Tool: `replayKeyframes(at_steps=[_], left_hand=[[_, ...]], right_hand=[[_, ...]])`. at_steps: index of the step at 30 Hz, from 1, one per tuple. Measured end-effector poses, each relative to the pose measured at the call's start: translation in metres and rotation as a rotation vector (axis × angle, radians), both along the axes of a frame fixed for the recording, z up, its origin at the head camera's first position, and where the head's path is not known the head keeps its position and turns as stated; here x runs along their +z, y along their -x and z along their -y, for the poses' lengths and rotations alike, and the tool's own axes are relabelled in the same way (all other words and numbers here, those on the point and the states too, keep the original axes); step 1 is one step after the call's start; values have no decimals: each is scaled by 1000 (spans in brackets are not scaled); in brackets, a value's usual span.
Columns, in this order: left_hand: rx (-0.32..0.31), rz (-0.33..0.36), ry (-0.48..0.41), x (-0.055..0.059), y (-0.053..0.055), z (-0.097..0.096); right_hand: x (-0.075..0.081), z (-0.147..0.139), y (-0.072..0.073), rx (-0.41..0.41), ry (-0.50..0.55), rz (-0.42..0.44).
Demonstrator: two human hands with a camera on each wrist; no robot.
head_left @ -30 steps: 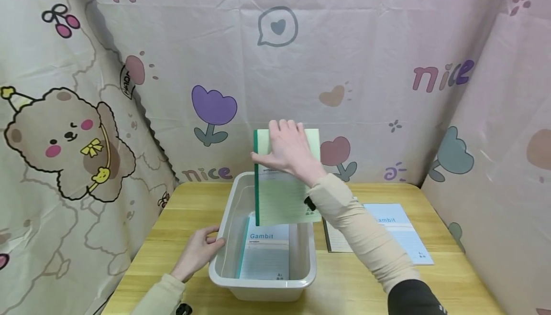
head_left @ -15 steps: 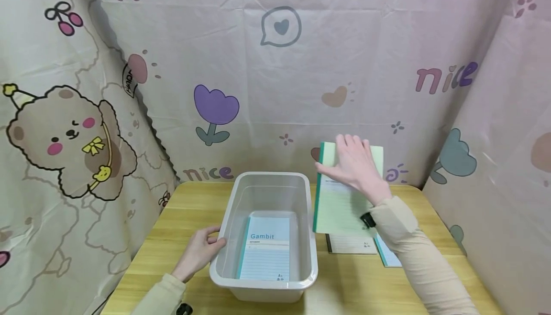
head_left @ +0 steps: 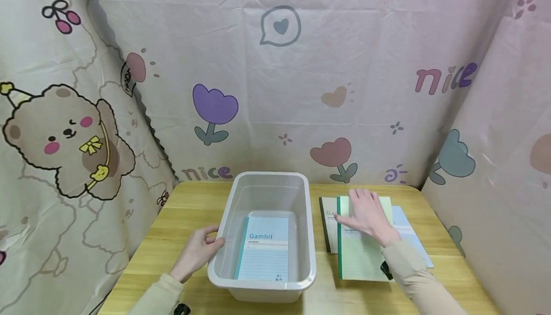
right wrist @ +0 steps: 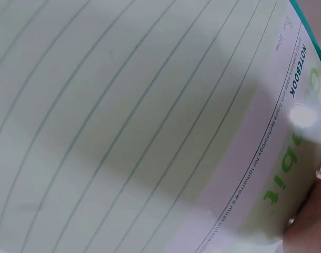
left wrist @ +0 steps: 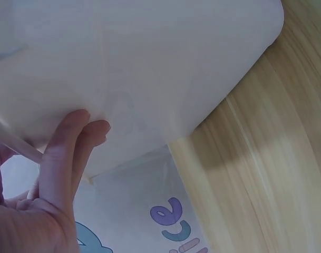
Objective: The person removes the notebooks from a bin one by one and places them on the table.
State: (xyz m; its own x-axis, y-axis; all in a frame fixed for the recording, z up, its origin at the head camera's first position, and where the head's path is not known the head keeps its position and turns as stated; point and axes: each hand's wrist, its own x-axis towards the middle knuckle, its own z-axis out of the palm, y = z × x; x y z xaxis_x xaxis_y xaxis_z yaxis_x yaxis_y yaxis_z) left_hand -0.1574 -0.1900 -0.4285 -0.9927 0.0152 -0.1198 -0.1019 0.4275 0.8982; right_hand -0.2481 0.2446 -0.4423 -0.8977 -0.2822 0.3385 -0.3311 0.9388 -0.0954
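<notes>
My left hand (head_left: 199, 250) grips the left rim of a pale grey plastic basin (head_left: 264, 293); in the left wrist view, fingers (left wrist: 65, 153) lie against the outer wall. Flat on the basin's floor is a blue Gambit notebook (head_left: 263, 260). Right of the basin, my right hand (head_left: 366, 215) holds a green notebook (head_left: 361, 260) by its upper part, thumb at the teal spine. That notebook overlaps a black-spined notebook (head_left: 328, 224) and a light blue notebook (head_left: 409, 229). Whether it touches them cannot be told. Its lined cover (right wrist: 123, 121) fills most of the right wrist view.
Everything stands on a wood-grain table (head_left: 198, 200). A printed curtain (head_left: 275, 90) hangs behind the table and along both sides.
My right hand has carried the green notebook from over the basin to the right, then down over the two notebooks there. The left hand has stayed on the rim.
</notes>
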Motion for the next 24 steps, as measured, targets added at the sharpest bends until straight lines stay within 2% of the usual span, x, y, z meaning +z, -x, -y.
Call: replayKeyframes(at_steps=[4,8,14,24], left_hand=[[13,-21,-2,-1,-1,0],[20,-38,8,-1,-1,-1],[42,-41,14,-2,-1,-2],[39,-44,1,-3,0,-1]], right_hand=[[-30,1,-2,-4,-8,42],[-46,4,-1,-8,-10,64],[-59,6,-1,-16,-19,103],[-70,6,-2,-24,-6,209]])
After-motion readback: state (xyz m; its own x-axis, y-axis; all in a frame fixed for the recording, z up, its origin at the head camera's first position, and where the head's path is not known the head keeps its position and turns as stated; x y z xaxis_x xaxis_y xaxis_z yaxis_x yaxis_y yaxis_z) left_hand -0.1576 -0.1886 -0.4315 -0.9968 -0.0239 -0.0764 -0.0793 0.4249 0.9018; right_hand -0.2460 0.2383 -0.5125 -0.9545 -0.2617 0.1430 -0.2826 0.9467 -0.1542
